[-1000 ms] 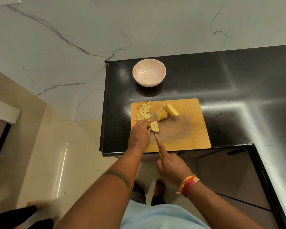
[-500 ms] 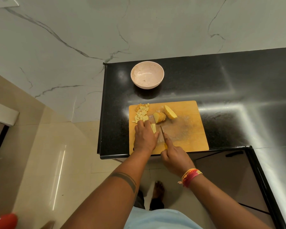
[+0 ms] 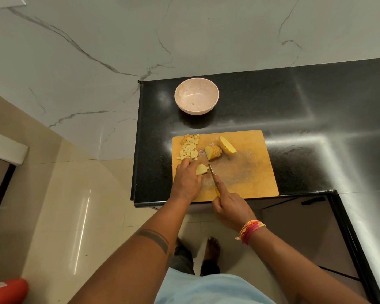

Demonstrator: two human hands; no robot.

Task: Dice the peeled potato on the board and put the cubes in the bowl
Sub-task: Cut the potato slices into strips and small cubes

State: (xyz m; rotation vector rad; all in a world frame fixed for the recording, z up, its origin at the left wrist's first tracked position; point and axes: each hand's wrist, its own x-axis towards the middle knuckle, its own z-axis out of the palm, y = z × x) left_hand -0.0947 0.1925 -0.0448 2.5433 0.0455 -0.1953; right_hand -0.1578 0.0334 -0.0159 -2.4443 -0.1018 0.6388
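While the bowl (image 3: 196,99) near the counter's back-left corner holds no potato, cubes (image 3: 189,147) are heaped at the board's (image 3: 250,172) far-left corner, with a sliced section (image 3: 213,152) and uncut wedge (image 3: 227,145) beside them. Strips (image 3: 201,169) are pinned under the curled fingers of the left hand (image 3: 186,179), and the knife (image 3: 212,174) is gripped by the right hand (image 3: 232,207); dicing is judged roughly half done, transfer not begun.

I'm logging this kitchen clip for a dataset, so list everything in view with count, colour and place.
bowl: one, pale pink, on the counter beyond the board
counter: one, black
cutting board: one, wooden, at the counter's front edge
potato cubes: a pile, pale yellow, board's far left corner
sliced potato: one stack, yellow, mid-board
potato wedge: one, yellow, right of the slices
potato strips: few, under the left hand
knife: one, beside the strips
left hand: holds the strips
right hand: grips the knife
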